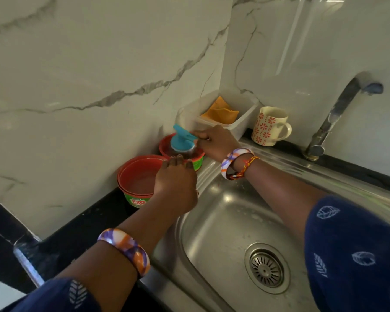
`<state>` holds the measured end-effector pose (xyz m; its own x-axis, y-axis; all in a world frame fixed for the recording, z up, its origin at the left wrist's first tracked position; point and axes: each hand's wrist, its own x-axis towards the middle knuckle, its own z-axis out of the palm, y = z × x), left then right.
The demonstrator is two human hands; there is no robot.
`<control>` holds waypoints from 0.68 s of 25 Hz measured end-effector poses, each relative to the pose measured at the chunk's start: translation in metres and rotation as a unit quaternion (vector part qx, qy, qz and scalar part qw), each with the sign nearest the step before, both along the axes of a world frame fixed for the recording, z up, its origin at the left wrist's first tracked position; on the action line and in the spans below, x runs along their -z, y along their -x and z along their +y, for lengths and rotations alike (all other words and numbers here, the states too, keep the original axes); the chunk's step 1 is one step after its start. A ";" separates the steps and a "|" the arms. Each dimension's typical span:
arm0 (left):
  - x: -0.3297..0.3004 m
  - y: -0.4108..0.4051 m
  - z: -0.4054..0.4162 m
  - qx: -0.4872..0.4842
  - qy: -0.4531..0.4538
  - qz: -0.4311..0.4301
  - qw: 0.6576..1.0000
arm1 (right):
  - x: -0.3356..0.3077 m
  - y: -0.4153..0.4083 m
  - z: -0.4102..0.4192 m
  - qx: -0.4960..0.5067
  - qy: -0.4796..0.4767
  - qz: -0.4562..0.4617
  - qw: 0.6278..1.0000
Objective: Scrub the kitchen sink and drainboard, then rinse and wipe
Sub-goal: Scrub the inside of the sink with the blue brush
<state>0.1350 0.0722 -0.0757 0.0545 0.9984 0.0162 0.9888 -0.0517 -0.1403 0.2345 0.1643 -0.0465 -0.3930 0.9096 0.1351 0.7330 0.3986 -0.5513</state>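
Observation:
A steel sink (216, 224) fills the lower right, its drain (266, 267) near the bottom. At the back left corner stand two red dish-soap tubs. In the farther tub (197, 159) sits a steel scrubber with a blue handle (181, 138). My right hand (214, 141) pinches the blue handle at its right side. My left hand (175, 184) reaches over the gap between the tubs, fingers straight, fingertips touching the farther tub's rim. The nearer tub (140, 179) is open and holds reddish soap.
A white plastic box (239, 122) with an orange cloth (220, 111) stands against the wall. Beside it is a cream mug (269, 126) with red flowers. The tap (338, 113) rises at the back right. Black counter (77, 230) runs along the left.

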 end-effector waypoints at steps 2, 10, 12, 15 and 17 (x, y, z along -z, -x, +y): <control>0.003 -0.002 -0.006 0.061 -0.069 0.016 0.996 | -0.011 -0.025 -0.010 0.021 0.030 0.113 0.993; 0.022 -0.044 0.008 0.324 -0.117 -0.024 0.939 | -0.053 -0.213 -0.080 0.162 0.147 0.149 0.964; 0.032 -0.051 0.031 0.255 -0.074 -0.002 0.964 | -0.051 -0.252 -0.097 0.179 0.138 0.006 0.974; 0.042 -0.058 0.054 0.168 -0.013 0.057 0.984 | -0.032 -0.285 -0.115 0.146 0.109 -0.302 0.936; 0.049 -0.064 0.062 0.117 0.019 0.062 0.991 | -0.008 -0.290 -0.123 0.174 0.069 -0.485 0.854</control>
<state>0.1985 0.1346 -0.1250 0.2831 0.9581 -0.0427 0.9247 -0.2845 -0.2528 0.5249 0.0410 -0.0382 0.0386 0.9753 -0.2176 0.9322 0.0432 0.3593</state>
